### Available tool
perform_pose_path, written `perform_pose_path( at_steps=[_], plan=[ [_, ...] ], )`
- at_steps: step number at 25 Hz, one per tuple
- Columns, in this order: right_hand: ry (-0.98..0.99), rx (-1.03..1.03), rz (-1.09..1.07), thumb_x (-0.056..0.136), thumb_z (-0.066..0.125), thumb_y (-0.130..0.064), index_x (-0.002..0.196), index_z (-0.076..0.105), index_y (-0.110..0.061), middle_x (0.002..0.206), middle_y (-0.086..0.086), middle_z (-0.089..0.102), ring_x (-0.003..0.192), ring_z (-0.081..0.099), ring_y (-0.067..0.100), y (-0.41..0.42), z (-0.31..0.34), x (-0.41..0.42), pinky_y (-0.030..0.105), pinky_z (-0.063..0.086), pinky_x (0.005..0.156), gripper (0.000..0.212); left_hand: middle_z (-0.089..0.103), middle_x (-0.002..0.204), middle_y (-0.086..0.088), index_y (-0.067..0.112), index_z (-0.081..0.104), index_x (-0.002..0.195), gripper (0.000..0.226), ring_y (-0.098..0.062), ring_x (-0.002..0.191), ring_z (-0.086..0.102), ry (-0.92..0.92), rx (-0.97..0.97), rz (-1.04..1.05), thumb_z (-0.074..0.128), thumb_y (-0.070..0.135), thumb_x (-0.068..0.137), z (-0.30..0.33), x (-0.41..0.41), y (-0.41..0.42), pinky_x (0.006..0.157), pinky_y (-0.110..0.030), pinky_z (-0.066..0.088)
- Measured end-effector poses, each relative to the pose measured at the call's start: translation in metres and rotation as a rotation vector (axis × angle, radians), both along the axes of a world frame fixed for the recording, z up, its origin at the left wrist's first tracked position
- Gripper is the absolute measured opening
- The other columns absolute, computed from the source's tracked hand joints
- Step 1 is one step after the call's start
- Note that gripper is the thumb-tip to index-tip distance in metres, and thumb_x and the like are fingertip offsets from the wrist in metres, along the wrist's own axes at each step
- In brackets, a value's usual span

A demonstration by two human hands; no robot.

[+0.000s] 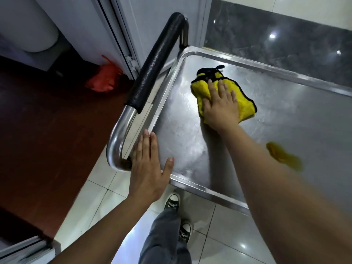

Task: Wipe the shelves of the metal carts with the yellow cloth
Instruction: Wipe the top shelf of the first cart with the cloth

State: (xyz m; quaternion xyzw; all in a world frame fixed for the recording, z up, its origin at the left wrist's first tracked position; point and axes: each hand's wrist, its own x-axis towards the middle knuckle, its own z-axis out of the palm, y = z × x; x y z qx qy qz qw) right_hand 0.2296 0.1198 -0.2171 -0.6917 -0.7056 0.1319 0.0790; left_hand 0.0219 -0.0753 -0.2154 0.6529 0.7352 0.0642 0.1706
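Fluffy yellow cloth (pixel 224 92) on scuffed, shiny steel shelf (pixel 295 119)

Commercial kitchen or service corridor; steel cart (pixel 285 119); tiled floor (pixel 219 235); marble skirting (pixel 266 44)

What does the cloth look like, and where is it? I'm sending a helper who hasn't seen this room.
Find the metal cart with the black-padded handle. On its top shelf, near the handle end, the right hand presses flat on the yellow cloth. It is bright yellow with black edging, the only fabric there.
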Motion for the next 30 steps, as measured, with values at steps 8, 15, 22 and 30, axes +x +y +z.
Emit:
perform_pose_path(
  at_steps=[8, 15, 22, 30],
  plan=[
    [-0.017, 0.039, 0.058, 0.104, 0.038, -0.041, 0.16, 0.018, -0.035, 0.169, 0.005, 0.016, 0.157, 0.009, 0.02, -0.023, 0.003, -0.005, 0.041, 0.003, 0.127, 0.06, -0.006, 0.17, -0.014, 0.014, 0.003, 0.162, 0.071, -0.029, 0.157, -0.003, 0.066, 0.107, -0.286, 0.027, 0.043, 0.103, -0.004, 0.064, 0.057, 0.128, -0.046, 0.005],
    [-0.006, -0.002, 0.319, 0.106, 0.036, -0.041, 0.16, 0.018, -0.038, 0.169, 0.0, 0.014, 0.157, 0.008, 0.017, 0.028, 0.007, -0.008, 0.039, 0.004, 0.127, 0.057, 0.013, 0.169, -0.013, 0.006, 0.021, 0.159, 0.067, -0.026, 0.157, 0.01, -0.086, 0.1, -0.21, 0.044, 0.034, 0.102, -0.016, 0.068, 0.064, 0.125, -0.046, 0.022],
    [-0.004, -0.005, 0.231, 0.104, 0.03, -0.046, 0.161, 0.014, -0.033, 0.169, 0.005, 0.012, 0.157, 0.007, 0.021, 0.097, 0.003, -0.063, 0.042, 0.003, 0.127, 0.061, 0.01, 0.17, -0.01, 0.01, 0.014, 0.161, 0.067, -0.024, 0.157, 0.009, -0.031, 0.088, -0.202, 0.032, 0.04, 0.104, -0.018, 0.069, 0.064, 0.126, -0.044, 0.019],
    [-0.018, 0.057, -0.286, 0.101, 0.039, -0.041, 0.16, 0.021, -0.03, 0.168, 0.008, 0.018, 0.155, 0.016, 0.023, 0.081, -0.002, 0.048, 0.042, 0.008, 0.127, 0.063, 0.021, 0.167, -0.01, 0.007, 0.027, 0.157, 0.065, -0.023, 0.156, 0.012, 0.027, 0.142, -0.217, 0.046, 0.034, 0.101, -0.015, 0.07, 0.07, 0.128, -0.037, 0.006]
  ],
)
